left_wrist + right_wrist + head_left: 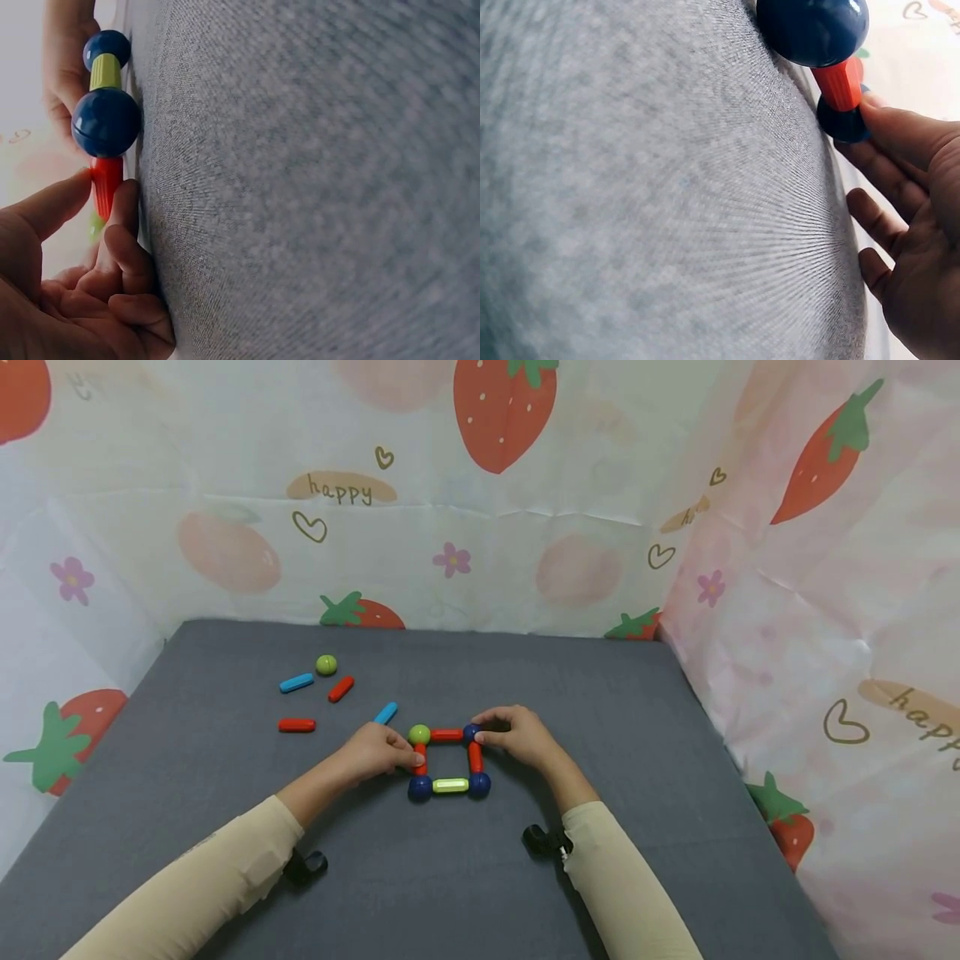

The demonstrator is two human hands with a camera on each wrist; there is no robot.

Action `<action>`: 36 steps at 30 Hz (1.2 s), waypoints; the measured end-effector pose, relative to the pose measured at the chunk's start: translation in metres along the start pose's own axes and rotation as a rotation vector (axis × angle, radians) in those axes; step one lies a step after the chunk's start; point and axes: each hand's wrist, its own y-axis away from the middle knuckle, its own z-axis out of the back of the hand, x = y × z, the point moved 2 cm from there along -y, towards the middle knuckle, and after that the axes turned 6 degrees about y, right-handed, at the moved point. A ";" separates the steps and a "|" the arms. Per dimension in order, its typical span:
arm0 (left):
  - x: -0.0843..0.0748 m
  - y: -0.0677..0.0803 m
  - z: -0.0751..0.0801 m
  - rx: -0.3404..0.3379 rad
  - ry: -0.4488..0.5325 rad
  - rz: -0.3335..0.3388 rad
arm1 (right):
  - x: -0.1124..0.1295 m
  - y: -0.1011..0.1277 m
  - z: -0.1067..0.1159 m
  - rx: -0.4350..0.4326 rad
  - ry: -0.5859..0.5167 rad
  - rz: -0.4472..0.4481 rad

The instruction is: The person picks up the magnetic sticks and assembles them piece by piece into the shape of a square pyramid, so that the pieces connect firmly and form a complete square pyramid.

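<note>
Head view: left hand (375, 753) pinches the red rod (420, 757); right hand (517, 737) seemingly pinches the half-hidden blue ball (471, 732).

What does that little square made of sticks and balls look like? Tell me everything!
The square lies flat on the gray mat. It looks like shiny plastic. Three sides are red sticks and the near side is a yellow-green stick. Balls sit at the corners: three dark blue balls and one green ball at the far left. The left hand pinches the left red stick, and the right hand holds the far right blue ball.
</note>
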 end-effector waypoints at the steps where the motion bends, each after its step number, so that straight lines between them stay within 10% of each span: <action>1: 0.001 0.000 0.000 -0.004 -0.001 -0.003 | -0.001 0.000 0.000 0.000 -0.001 0.001; 15: 0.005 0.002 0.018 -0.061 0.020 -0.131 | -0.001 0.001 -0.001 -0.005 -0.033 -0.004; 36: 0.008 -0.020 0.051 -0.269 -0.238 -0.260 | 0.001 0.000 -0.001 0.010 -0.033 -0.010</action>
